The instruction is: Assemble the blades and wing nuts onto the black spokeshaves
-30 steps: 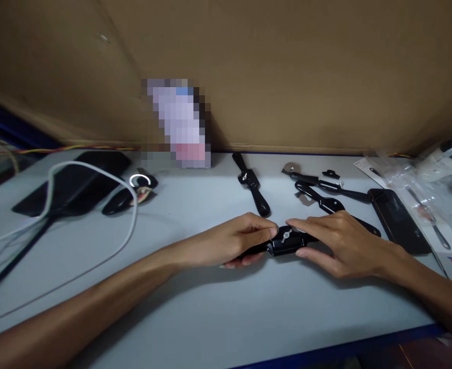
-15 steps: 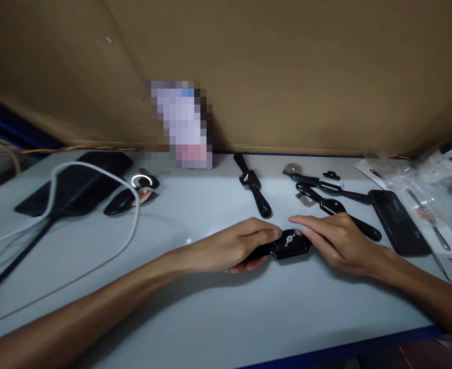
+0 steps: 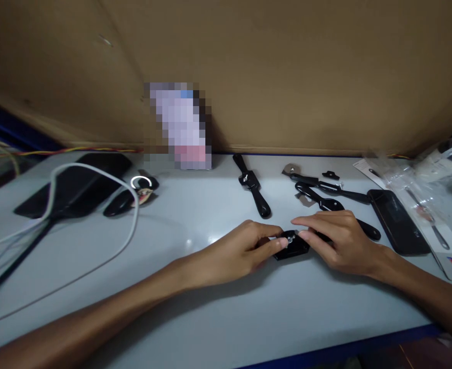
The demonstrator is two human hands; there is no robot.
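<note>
A black spokeshave (image 3: 295,249) lies level between my hands, close to the tabletop. My left hand (image 3: 247,248) reaches it from the left, with thumb and forefinger pinching the silver wing screw (image 3: 290,239) at its middle. My right hand (image 3: 337,240) grips the tool's right handle, thumb beside the screw and forefinger stretched out. Both handles are mostly covered by my hands. Beyond them sits another assembled spokeshave (image 3: 252,185). To the right are two bare spokeshave bodies (image 3: 351,195), loose metal blades (image 3: 292,169) and a small black cap (image 3: 330,175).
A black phone (image 3: 397,223) lies at the right beside packaged tools in clear plastic (image 3: 429,215). On the left are a black flat device (image 3: 79,184), a white cable (image 3: 136,220) and a ring-shaped light (image 3: 141,181). Cardboard (image 3: 268,72) walls the back; a blurred upright item (image 3: 183,123) leans there.
My left hand has let go of the left handle and shifted so its thumb and forefinger close on the wing screw. My right hand stays nearly in place on the spokeshave.
</note>
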